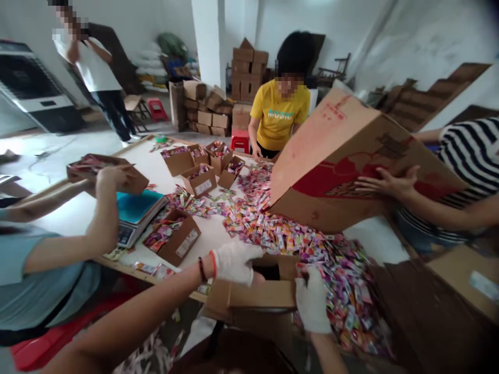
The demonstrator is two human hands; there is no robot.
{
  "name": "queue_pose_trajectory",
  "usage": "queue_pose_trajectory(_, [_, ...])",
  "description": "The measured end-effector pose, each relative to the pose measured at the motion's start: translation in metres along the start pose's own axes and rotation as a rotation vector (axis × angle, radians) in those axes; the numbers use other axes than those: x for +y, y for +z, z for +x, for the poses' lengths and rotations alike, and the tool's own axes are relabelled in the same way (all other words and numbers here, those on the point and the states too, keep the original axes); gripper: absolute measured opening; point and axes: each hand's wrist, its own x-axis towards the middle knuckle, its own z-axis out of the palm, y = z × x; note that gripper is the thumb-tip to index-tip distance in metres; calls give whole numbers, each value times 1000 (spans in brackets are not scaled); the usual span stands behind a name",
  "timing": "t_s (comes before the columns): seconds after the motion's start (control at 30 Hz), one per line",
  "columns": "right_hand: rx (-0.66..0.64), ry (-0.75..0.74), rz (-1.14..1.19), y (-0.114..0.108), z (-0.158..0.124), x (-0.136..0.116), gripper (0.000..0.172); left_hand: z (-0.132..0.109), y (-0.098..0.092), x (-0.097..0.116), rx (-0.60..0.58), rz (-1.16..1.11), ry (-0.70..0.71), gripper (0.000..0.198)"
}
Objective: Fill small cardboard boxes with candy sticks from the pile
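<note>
My left hand [236,263], in a white glove, grips the left end of an open cardboard box [263,295] at the table's near edge. Its thumb lies on the front wall, and the box's inside looks dark. At the box's right end is my right hand [314,300], also gloved, with its fingers curled round a few small wrapped packets that are partly hidden. A large heap of colourful small packets [288,234] spreads behind and to the right of the box.
A co-worker in stripes tilts a large carton [331,161] over the heap. Another at left holds a filled box [107,174] above a scale [140,208]. Several filled boxes [198,179] stand on the table [136,156]. A person in a yellow shirt [280,114] is opposite.
</note>
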Motion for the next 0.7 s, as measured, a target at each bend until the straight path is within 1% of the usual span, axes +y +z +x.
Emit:
queue_pose_trajectory(0.07, [-17,53,25,-4,-2,6,16,-12,17,5,-90,177,122,69])
queue_pose_trajectory(0.1, [-19,76,41,-8,-4,6,20,-18,26,5,-120,291,170,79])
queue_pose_trajectory(0.13, [-18,89,51,-11,-6,3,24,-24,34,4,-132,391,196,85])
queue_pose_trajectory(0.2, [-43,59,28,-19,-10,-12,27,-31,45,1,-111,496,171,83])
queue_pose_trajectory(0.23, [-87,13,-6,-22,-10,-25,25,-32,48,0,-97,511,153,79])
queue_pose_trajectory(0.27, [-154,-42,-64,-23,-9,-40,22,-31,49,1,-76,518,139,76])
queue_pose_trajectory(0.3, [-251,-96,-144,-22,-5,-54,18,-30,50,2,-54,520,131,73])
queue_pose_trajectory(0.37, [-474,-172,-330,-15,6,-79,13,-25,53,5,-8,507,115,69])
queue_pose_trajectory(0.4, [-576,-189,-410,-9,13,-86,14,-24,56,7,24,495,101,69])
queue_pose_trajectory(0.47, [-716,-201,-496,3,27,-91,16,-21,63,10,88,479,64,73])
queue_pose_trajectory(0.53, [-764,-229,-474,12,37,-86,16,-17,69,13,103,490,30,85])
queue_pose_trajectory(0.57, [-775,-242,-450,14,39,-83,18,-15,72,14,70,505,15,93])
queue_pose_trajectory(0.63, [-790,-227,-429,15,37,-80,27,-11,75,16,-39,537,-10,104])
queue_pose_trajectory(0.7, [-788,-183,-453,14,31,-83,35,-6,76,18,-122,568,-19,107])
